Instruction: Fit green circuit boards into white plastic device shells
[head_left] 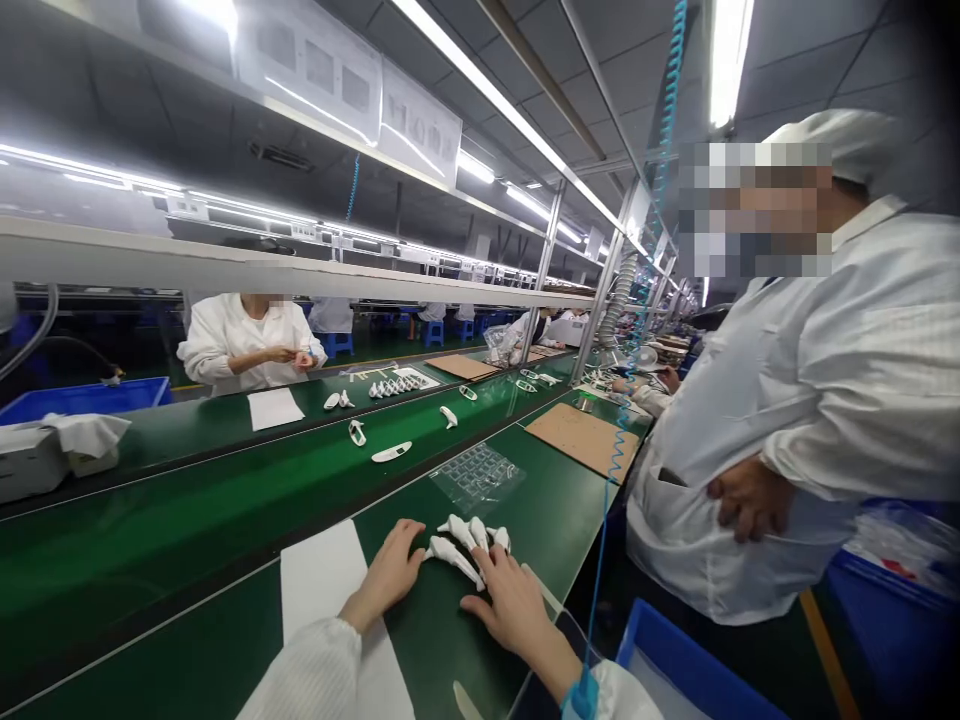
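Note:
Several white curved plastic parts (453,559) lie close together on the green bench in front of me. At their left side is my left hand (391,572), its fingers slightly bent and apart, with nothing visible in it. My right hand (514,605) reaches over the near end of the parts, fingers stretched and thumb spread; its fingertips seem to touch them. A white sheet (322,570) lies under my left forearm. Round my right wrist is a blue band (581,695) joined to a coiled blue cord (616,450).
Beyond the bench, a green conveyor belt (285,480) carries scattered white parts. A clear blister tray (480,475) and a brown board (581,437) lie ahead. One co-worker (765,400) stands at right, another (247,340) sits across. A blue bin (675,670) is at lower right.

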